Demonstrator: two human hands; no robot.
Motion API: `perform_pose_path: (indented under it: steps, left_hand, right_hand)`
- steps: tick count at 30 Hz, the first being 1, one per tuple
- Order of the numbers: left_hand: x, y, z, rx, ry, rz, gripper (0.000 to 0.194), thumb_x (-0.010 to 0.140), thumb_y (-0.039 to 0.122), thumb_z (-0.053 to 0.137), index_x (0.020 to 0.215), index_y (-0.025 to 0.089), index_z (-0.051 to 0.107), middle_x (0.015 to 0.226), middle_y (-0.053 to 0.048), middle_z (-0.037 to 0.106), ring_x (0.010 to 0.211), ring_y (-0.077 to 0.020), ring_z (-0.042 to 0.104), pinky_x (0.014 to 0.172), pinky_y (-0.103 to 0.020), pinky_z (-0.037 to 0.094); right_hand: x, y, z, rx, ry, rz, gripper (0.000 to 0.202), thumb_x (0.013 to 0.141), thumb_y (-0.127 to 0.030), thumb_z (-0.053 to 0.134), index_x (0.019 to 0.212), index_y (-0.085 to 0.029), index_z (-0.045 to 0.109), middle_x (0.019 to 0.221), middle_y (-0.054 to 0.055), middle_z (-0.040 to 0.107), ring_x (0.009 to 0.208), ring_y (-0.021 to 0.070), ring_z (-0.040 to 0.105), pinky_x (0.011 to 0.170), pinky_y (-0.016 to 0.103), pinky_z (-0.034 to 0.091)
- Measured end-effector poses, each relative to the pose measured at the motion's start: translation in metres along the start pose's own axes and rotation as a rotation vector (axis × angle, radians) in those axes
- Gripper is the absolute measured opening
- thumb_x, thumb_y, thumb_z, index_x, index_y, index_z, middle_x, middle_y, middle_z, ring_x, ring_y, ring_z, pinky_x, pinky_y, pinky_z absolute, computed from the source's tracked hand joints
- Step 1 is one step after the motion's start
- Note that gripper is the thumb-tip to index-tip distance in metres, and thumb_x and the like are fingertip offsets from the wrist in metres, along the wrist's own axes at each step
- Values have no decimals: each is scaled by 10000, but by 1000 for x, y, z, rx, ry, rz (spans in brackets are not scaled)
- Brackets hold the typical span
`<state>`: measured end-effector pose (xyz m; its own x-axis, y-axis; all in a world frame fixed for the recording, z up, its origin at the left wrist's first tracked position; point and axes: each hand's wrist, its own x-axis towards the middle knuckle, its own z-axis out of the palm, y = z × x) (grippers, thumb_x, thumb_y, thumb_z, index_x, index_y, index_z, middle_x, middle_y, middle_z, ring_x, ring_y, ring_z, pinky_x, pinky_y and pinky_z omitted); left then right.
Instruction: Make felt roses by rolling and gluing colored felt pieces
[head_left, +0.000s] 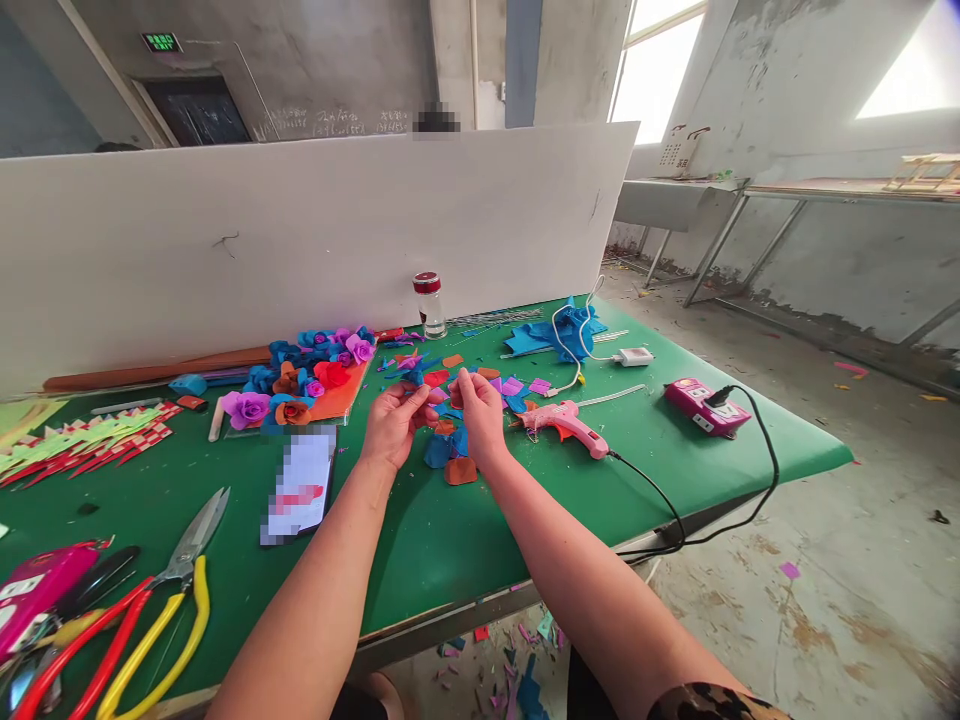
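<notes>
Over the middle of the green table, my left hand (394, 425) is closed in a pinch on a small blue craft flower (417, 374), partly covered by the fingers. Close beside it, my right hand (481, 415) has its fingertips pressed together; what they hold, if anything, is too small to tell. Loose petal pieces in blue, orange and purple lie around and under both hands, among them an orange petal (460, 471). A pink glue gun (570, 425) lies just right of my right hand. To the left is a pile of finished craft roses (289, 380).
A phone (300, 485) and red-and-yellow-handled shears (180, 565) lie left. A lidded glass jar (433, 310) stands before the white board (315, 230). At right are a pink power strip (705, 407), black cord, and a white cable with an adapter (634, 357).
</notes>
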<state>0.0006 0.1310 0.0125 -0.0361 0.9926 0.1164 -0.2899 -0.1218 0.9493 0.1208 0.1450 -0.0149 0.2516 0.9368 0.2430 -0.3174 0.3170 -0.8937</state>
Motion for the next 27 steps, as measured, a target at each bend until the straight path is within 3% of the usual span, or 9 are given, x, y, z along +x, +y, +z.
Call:
perform_pose_path:
  steps: [6,13,19,24,27]
  left_hand:
    - [1,-1,2,7,-34,24,341,594,345,890,749,170,642,671,-17,717,458,-107,581,456,-245,475]
    - [2,-5,3,12,-40,59,362,567,360,904,746,172,651,577,21,647,446,-114,568,449,-251,466]
    - [1,0,-1,-11,-63,4,298,624,361,878,750,159,698,691,-31,719,452,-98,567,436,-239,458]
    - [1,2,-6,31,-132,-68,280,616,356,888,717,157,719,617,-8,684,400,-90,537,382,-221,413]
    - [-2,5,-4,61,-174,-99,292,614,361,893,723,139,738,645,-26,699,417,-84,549,401,-215,432]
  right_hand:
    - [-6,-2,4,-100,-136,-111,326,890,-478,567,906,-196,731,909,55,734,828,192,670,752,295,531]
    - [-7,3,3,-188,-151,-177,270,855,-424,633,959,-214,768,969,63,734,779,184,673,723,304,548]
    - [-4,-4,2,66,-247,140,382,857,-535,599,895,-197,774,865,50,755,832,190,684,755,305,527]
    - [-4,-14,-2,203,-277,291,294,636,-426,831,799,-192,760,706,-13,689,670,128,599,720,277,478]
    - [-4,-18,-6,240,-279,344,294,578,-375,869,771,-183,756,643,-39,650,605,100,546,693,264,454]
